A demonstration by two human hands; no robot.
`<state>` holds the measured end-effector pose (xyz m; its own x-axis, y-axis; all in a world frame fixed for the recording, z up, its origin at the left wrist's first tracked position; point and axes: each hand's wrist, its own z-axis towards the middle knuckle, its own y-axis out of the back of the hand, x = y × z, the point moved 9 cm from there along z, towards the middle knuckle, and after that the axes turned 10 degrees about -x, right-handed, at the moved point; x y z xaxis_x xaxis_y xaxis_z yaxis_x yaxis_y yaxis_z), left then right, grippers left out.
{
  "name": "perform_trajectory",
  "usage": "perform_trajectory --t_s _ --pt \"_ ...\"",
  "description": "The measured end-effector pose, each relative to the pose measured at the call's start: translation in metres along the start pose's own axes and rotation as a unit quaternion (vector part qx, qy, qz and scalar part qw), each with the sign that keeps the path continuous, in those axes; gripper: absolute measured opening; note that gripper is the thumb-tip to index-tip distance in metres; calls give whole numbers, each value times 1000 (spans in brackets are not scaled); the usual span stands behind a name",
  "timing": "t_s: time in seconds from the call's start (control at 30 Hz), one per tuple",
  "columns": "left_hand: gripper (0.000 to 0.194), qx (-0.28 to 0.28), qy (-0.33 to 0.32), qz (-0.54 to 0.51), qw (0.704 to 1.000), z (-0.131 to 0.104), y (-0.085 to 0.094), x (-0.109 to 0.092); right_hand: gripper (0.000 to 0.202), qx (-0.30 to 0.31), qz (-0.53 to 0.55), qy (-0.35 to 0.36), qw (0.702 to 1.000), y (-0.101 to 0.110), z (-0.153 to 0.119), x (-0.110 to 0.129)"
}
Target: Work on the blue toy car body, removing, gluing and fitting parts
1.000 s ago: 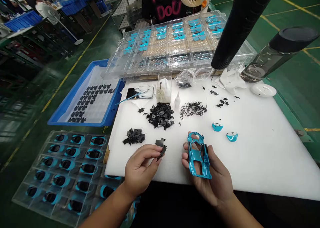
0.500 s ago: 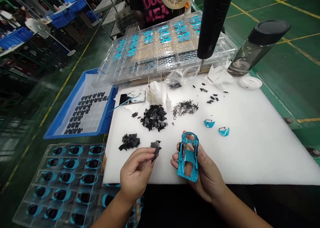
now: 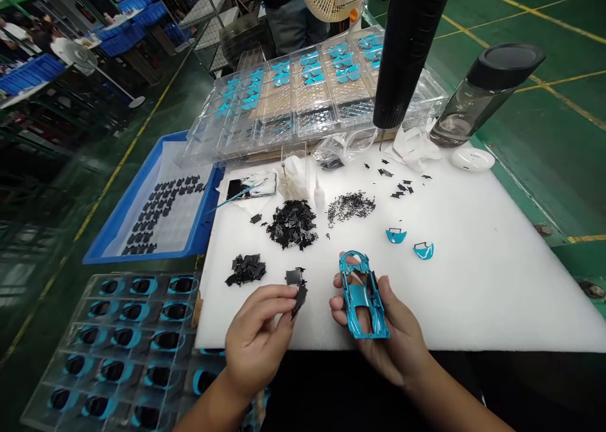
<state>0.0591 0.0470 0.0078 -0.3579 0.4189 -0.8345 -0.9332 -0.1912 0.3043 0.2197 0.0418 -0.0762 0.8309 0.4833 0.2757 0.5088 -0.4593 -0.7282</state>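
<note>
Between the thumb and fingertips of my left hand point(image 3: 260, 328) is a small flat black plastic part point(image 3: 300, 299), held just above the white work surface. Right beyond it lies another black plate point(image 3: 294, 276) of similar look. My right hand point(image 3: 398, 331) holds a blue toy car body shell point(image 3: 362, 296), fingers round its sides and its window openings showing. A small heap of black plates point(image 3: 246, 269) is left of my left hand, with a larger pile of black parts point(image 3: 292, 223) farther back. Two blue pieces with thin black frames point(image 3: 423, 250) lie beyond my right hand.
A black electric screwdriver point(image 3: 402, 59) hangs over the table. Tiny black pieces point(image 3: 351, 206) are scattered mid-table. Clear compartment trays point(image 3: 284, 135) stand behind, near a bottle point(image 3: 487, 97). At left are a blue bin point(image 3: 113, 256) and a tray of car shells point(image 3: 97, 312).
My left hand has drawn slightly back with its black part, which now shows apart from the plate beyond. My right hand has turned the car shell slightly. The person behind the trays has shifted.
</note>
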Motion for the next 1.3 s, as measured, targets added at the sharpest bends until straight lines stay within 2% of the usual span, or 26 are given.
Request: perform_trajectory --t_s 0.07,0.17,0.27,0.37,0.43,0.67,0.97,1.3 --pt "28 40 -80 72 993 4 -5 -24 37 6 7 -7 1000 0 0 -1" --pt "27 120 -197 158 960 5 -25 -55 37 15 20 -8 1000 0 0 -3" --pt "32 176 -268 174 931 2 -48 -70 37 16 17 -4 1000 3 1 -5" --pt "32 196 -303 183 914 2 -66 -76 37 20 5 8 1000 4 2 -7" --pt "28 191 -304 198 912 5 -73 -78 36 29 1 10 1000 4 3 -8" --pt "20 215 -223 281 908 10 -86 -68 36 60 36 2 998 3 0 -10" --pt "18 222 -212 296 905 9 -90 -65 40 48 25 1 999 10 3 -12" --pt "14 243 -186 284 909 8 -92 -62 35 43 7 11 999 11 5 -12"
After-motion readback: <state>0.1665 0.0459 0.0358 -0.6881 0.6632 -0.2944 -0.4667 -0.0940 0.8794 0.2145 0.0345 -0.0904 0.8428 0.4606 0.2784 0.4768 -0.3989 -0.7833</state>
